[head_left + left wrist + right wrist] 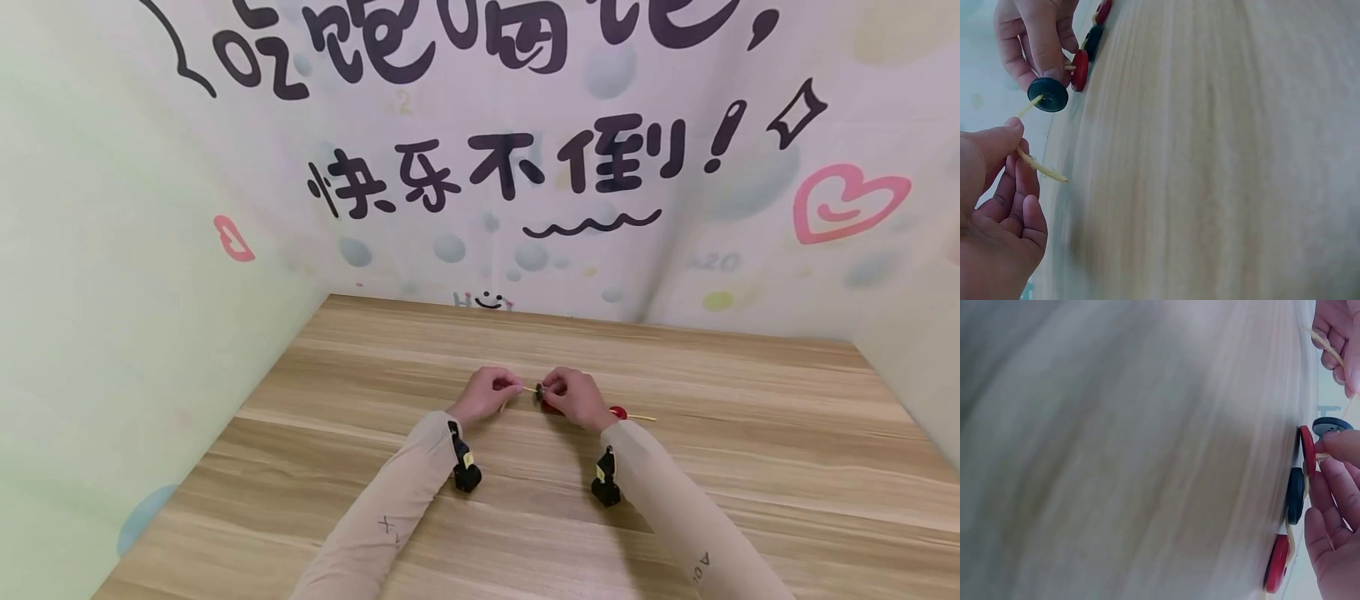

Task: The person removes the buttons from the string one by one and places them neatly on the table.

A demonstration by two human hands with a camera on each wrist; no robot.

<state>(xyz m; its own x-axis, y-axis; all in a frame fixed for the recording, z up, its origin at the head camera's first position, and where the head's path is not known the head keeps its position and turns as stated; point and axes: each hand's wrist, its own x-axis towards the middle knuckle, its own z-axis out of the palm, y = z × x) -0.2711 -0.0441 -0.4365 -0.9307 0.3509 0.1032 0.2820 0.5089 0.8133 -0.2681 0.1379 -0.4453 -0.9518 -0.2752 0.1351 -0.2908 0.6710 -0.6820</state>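
Observation:
In the left wrist view, a yellow string (pixel 1047 171) passes through a dark button (pixel 1054 97). My left hand (pixel 483 395) pinches the string close to its loose end, which hangs below the fingertips. My right hand (pixel 577 398) pinches the dark button by its rim between thumb and fingers. Beside that hand, a red button (pixel 1308 450) is threaded on the same string. Farther along come another dark button (pixel 1295 495) and another red button (pixel 1277 562), close to the tabletop. In the head view the right hand partly hides the threaded buttons.
Both hands work above a wood-grain table (pixel 480 550). Behind it hangs a pale backdrop (pixel 420 250) with black lettering and drawings. A black wrist camera (pixel 467 475) is strapped to the left sleeve, and another wrist camera (pixel 606 490) to the right sleeve.

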